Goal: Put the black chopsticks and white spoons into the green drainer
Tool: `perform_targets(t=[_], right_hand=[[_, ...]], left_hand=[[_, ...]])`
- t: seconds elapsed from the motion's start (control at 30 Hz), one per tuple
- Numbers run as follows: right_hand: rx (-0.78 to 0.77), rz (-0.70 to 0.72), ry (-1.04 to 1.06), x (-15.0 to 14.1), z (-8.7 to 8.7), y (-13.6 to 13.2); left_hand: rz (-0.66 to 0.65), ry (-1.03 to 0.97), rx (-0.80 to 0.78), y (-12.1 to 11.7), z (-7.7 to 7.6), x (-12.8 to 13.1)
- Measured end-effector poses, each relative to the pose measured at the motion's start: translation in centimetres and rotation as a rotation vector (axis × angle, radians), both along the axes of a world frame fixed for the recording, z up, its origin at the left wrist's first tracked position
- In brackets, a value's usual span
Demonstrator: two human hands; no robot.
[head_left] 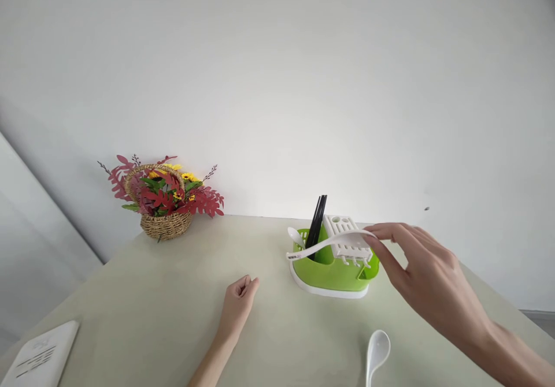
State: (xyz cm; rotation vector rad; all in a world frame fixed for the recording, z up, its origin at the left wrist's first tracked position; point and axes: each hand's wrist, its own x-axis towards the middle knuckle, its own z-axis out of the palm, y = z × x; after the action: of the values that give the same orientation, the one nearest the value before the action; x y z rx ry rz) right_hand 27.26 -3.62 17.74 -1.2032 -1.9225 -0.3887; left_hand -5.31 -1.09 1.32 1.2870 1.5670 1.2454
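My right hand (422, 265) pinches a white spoon (329, 244) by its bowl end, its handle pointing left. The spoon is held in front of and above a green utensil holder (327, 274) with a white base and a white slotted rack (347, 238). Black chopsticks (316, 222) and another white spoon (295, 236) stand in the holder's left part. Left of the holder, my left hand (240, 294) rests closed on the table with nothing visible in it. A third white spoon (378, 348) lies near the front edge of view, its handle end cut off.
A wicker basket (167, 226) of red leaves and yellow flowers stands at the back left by the wall. At the lower left lies a white flat box (43, 352) with dark printed lines. The pale table (165, 294) meets the wall behind the holder.
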Motion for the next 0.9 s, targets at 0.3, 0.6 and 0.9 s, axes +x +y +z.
perform_targets(t=[0.3,0.6,0.9], right_hand=[[0.093,-0.168,-0.17,-0.7,0.4,3.2],[0.058,-0.116,-0.374,-1.4,0.4,3.9],[-0.176,-0.04,-0.57,-5.1,0.0,4.4]], left_hand=[[-0.009,0.007,0.003,-0.3,0.3,0.3],[-0.038,0.011,0.024,0.0,0.0,0.5],[-0.054,0.038,0.008,-0.1,0.1,0.5]])
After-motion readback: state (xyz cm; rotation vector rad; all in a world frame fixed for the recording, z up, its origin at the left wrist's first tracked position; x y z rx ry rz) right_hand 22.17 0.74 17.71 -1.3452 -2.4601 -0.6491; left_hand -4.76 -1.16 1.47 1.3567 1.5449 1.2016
